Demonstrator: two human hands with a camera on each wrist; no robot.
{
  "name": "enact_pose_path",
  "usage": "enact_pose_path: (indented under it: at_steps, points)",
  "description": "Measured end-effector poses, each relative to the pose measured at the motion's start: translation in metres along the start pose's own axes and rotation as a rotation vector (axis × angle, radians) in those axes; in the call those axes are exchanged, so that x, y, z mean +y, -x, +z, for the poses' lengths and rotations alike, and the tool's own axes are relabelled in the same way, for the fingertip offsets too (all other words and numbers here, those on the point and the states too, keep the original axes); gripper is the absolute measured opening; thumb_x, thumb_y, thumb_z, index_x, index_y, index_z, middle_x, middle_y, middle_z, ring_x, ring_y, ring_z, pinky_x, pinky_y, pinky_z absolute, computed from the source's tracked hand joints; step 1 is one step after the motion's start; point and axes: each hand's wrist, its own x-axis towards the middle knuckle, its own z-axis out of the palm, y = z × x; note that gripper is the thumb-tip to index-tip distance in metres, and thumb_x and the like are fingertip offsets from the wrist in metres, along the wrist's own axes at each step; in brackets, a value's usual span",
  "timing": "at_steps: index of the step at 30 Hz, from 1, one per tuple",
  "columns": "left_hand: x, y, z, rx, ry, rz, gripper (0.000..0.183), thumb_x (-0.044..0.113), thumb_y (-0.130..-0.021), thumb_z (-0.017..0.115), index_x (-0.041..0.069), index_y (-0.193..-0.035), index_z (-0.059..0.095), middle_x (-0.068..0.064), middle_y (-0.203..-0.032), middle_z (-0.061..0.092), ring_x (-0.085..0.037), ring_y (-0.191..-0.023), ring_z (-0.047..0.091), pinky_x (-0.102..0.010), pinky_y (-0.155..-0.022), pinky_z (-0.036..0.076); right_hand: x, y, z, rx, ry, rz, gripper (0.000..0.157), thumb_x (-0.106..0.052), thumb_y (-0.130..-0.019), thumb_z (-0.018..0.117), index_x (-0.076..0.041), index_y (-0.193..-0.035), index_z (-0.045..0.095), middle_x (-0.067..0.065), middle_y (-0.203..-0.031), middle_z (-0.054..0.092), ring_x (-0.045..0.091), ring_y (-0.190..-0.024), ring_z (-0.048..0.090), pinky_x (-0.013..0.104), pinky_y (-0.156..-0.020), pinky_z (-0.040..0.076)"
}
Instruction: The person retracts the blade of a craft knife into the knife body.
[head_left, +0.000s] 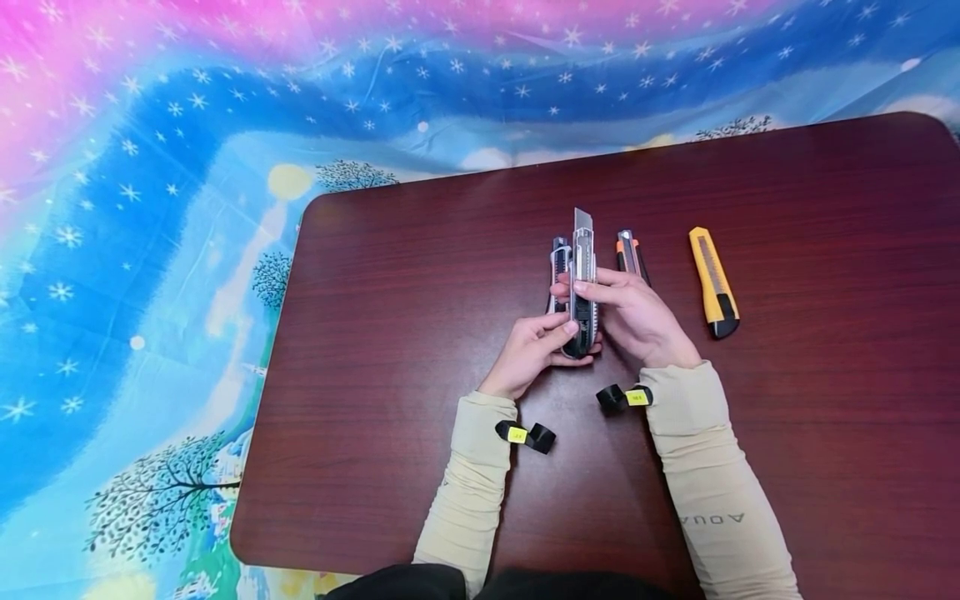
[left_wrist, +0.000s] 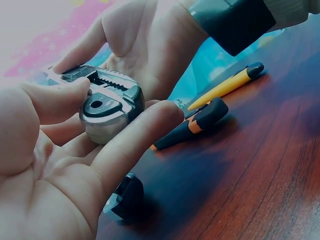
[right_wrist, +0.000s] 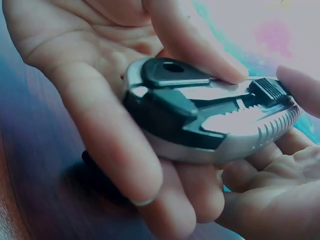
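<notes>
Both hands hold a silver and black utility knife (head_left: 583, 260) above the table, its blade (head_left: 582, 219) extended and pointing away from the body. My left hand (head_left: 529, 350) grips the rounded black rear end, thumb on top and fingers underneath. Higher on the handle, my right hand (head_left: 647, 321) pinches the body with its thumb by the ridged black slider (right_wrist: 270, 91). The slider track and toothed slot show up close in the right wrist view. Just left of the held knife, a second grey and black utility knife (head_left: 558, 254) lies partly hidden behind the fingers.
An orange and black utility knife (head_left: 628, 250) lies right of the held one, partly covered by the right hand. Farther right lies a yellow utility knife (head_left: 712, 279) with a black end. The dark red-brown table (head_left: 390, 333) stands against a patterned blue and pink cloth (head_left: 247, 100).
</notes>
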Motion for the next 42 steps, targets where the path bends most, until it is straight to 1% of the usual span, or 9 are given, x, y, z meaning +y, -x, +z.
enact_pose_path:
  at_steps: [7,9,13,15,22,29,35,40,42]
  points:
    - [0.0001,0.0004,0.0001,0.008,0.014,-0.007,0.037,0.005,-0.101,0.044,-0.017,-0.131,0.047,-0.044,-0.122,0.052,-0.053,-0.109,0.057,-0.048,-0.090,0.056,0.0014,-0.0019,-0.0003,-0.018,-0.009,0.000,0.027,-0.008,-0.094,0.060,-0.002,-0.121,0.063,0.002,-0.103,0.073,0.014,-0.110,0.061,0.024,-0.100,0.041]
    - [0.0006,0.0008,0.0004,0.006,0.015,-0.007,0.037,0.005,-0.101,0.044,-0.017,-0.131,0.047,-0.045,-0.121,0.052,-0.048,-0.106,0.061,-0.048,-0.089,0.056,0.0015,-0.0021,-0.0007,-0.022,-0.015,0.004,0.026,-0.007,-0.094,0.060,-0.003,-0.120,0.064,0.002,-0.104,0.072,0.014,-0.110,0.060,0.025,-0.101,0.040]
    - [0.0011,0.0012,0.0014,0.000,0.018,-0.006,0.037,0.006,-0.102,0.043,-0.018,-0.130,0.047,-0.047,-0.118,0.053,-0.033,-0.099,0.068,-0.048,-0.089,0.056,0.0015,-0.0020,-0.0013,-0.029,-0.030,0.012,0.026,-0.007,-0.094,0.059,-0.004,-0.120,0.064,0.002,-0.105,0.072,0.014,-0.109,0.060,0.025,-0.101,0.041]
    - [0.0012,0.0013,0.0019,0.001,0.020,-0.002,0.037,0.006,-0.102,0.043,-0.018,-0.130,0.047,-0.047,-0.117,0.053,-0.030,-0.097,0.068,-0.048,-0.089,0.056,0.0015,-0.0020,-0.0015,-0.031,-0.039,0.012,0.028,-0.006,-0.095,0.059,-0.003,-0.122,0.062,0.003,-0.107,0.071,0.014,-0.109,0.061,0.025,-0.101,0.041]
    - [0.0025,0.0014,0.0035,0.029,0.023,0.005,0.038,0.006,-0.103,0.040,-0.018,-0.131,0.046,-0.047,-0.118,0.052,-0.037,-0.101,0.066,-0.048,-0.090,0.056,0.0022,-0.0020,-0.0006,-0.042,-0.055,0.002,0.038,-0.004,-0.095,0.056,0.000,-0.133,0.052,0.002,-0.112,0.071,0.013,-0.112,0.060,0.027,-0.103,0.039]
    - [0.0023,0.0007,0.0040,0.040,0.032,0.010,0.038,0.007,-0.103,0.040,-0.018,-0.131,0.046,-0.047,-0.118,0.052,-0.038,-0.102,0.066,-0.048,-0.090,0.056,0.0020,-0.0019,-0.0007,-0.050,-0.048,0.000,0.048,-0.003,-0.095,0.056,0.003,-0.141,0.040,0.002,-0.114,0.070,0.013,-0.114,0.059,0.026,-0.102,0.041]
    - [0.0001,0.0000,0.0032,0.055,0.045,0.020,0.038,0.008,-0.103,0.042,-0.017,-0.131,0.047,-0.047,-0.119,0.052,-0.032,-0.098,0.068,-0.048,-0.089,0.056,0.0022,-0.0024,-0.0011,-0.052,-0.050,0.004,0.054,-0.002,-0.096,0.054,0.005,-0.145,0.032,0.002,-0.116,0.069,0.017,-0.114,0.057,0.024,-0.098,0.045]
    - [-0.0001,-0.0002,0.0039,0.072,0.056,0.018,0.038,0.008,-0.102,0.042,-0.017,-0.131,0.047,-0.047,-0.118,0.051,-0.026,-0.093,0.069,-0.048,-0.089,0.056,0.0029,-0.0037,-0.0003,-0.057,-0.054,0.009,0.057,-0.003,-0.097,0.052,0.004,-0.148,0.027,0.000,-0.117,0.069,0.016,-0.115,0.056,0.026,-0.102,0.040]
    - [0.0002,-0.0001,0.0043,0.081,0.060,0.013,0.038,0.008,-0.102,0.042,-0.017,-0.131,0.047,-0.047,-0.119,0.051,-0.024,-0.091,0.069,-0.048,-0.088,0.057,0.0035,-0.0045,0.0000,-0.056,-0.056,0.012,0.056,-0.003,-0.097,0.052,0.003,-0.148,0.027,0.000,-0.118,0.068,0.017,-0.114,0.056,0.028,-0.104,0.038]
